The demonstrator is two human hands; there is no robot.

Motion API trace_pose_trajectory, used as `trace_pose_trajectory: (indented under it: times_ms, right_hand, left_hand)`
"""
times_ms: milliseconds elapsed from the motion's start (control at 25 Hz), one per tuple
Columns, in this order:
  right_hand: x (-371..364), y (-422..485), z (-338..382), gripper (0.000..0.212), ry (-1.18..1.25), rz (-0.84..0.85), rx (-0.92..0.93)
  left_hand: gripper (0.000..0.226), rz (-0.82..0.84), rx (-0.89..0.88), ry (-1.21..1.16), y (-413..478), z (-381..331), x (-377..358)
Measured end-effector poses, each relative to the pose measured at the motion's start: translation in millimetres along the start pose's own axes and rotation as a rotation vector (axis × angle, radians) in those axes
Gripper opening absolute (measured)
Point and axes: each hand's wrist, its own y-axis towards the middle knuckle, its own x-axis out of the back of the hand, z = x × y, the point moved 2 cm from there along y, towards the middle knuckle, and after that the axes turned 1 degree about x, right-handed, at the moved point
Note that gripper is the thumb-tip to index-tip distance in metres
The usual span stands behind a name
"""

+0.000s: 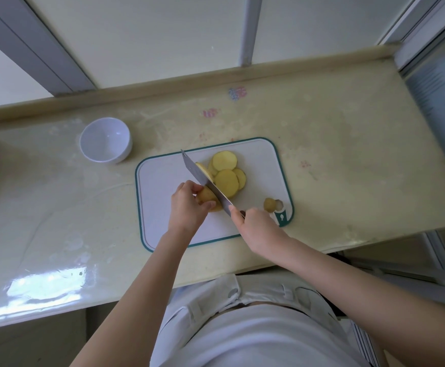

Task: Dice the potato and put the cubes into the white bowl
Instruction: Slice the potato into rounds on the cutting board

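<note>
Left hand [187, 205] at frame centre, fingers curled and clamped on the unsliced yellow-skinned potato stub [206, 196], pinning it to the white plastic cutting board with teal rim [163, 181]; right hand [255, 221] just lower right of it, closed round the handle of the steel broad-bladed cleaver [203, 178], forefinger laid along the blade's back; blade runs diagonally from lower right up to upper left, edge down against the stub's cut face, right beside the left fingertips; pale yellow round potato slices [226, 173] lie overlapped just upper right of the blade, on the far side from the holding hand; small brown potato end piece [270, 204] near the board's lower right corner; no cubes visible; round white bowl [105, 140] empty, on the cream countertop [348, 154], upper left of the board, well apart, on the left hand's side; next cut likely hinges on the stub being short, so fingers sit close to the edge.
</note>
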Motion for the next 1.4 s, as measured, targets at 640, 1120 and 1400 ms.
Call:
trace_pose_trajectory:
  times_ms: [640,1120,1400]
  right_hand:
    - [-15.7,31.5,-10.6,0.057,0.093,-0.012,0.079]
    - [6.6,28.1,0.4,0.056,0.02,-0.044,0.134]
    - [19.6,16.1,3.5,0.062,0.206,-0.116,0.096]
  left_hand:
    - [0.037,0.022,-0.004,-0.008,-2.1,1.0,0.9]
    - [0.038,0.005,-0.028,-0.016,-7.2,-1.4,-0.5]
    - [0.039,0.007,-0.058,-0.029,-9.8,-1.7,-0.9]
